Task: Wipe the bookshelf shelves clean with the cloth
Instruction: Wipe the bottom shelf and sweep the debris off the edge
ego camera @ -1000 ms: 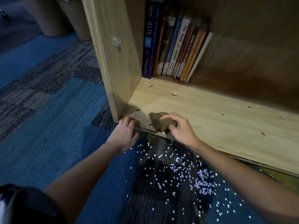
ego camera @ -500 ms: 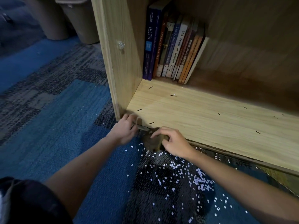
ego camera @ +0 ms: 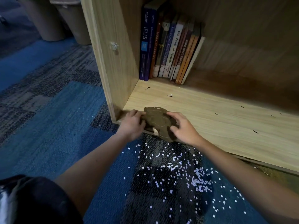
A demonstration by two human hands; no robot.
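Observation:
A crumpled brown cloth (ego camera: 157, 122) lies over the front edge of the bottom wooden shelf (ego camera: 210, 120), near its left corner. My right hand (ego camera: 183, 128) grips the cloth's right side with curled fingers. My left hand (ego camera: 131, 125) holds the cloth's left edge at the shelf's front lip, fingers curled. Small dark specks are scattered on the shelf board to the right and behind the cloth.
A row of upright books (ego camera: 169, 49) stands at the shelf's back left against the side panel (ego camera: 111, 54). White crumbs (ego camera: 178, 172) dot the blue and grey carpet below the shelf. Two beige bins (ego camera: 64, 20) stand at the far left.
The cloth, half a second ago hanging off the front edge, is back up on the shelf and spread wider. My left hand moved from the shelf lip onto the cloth.

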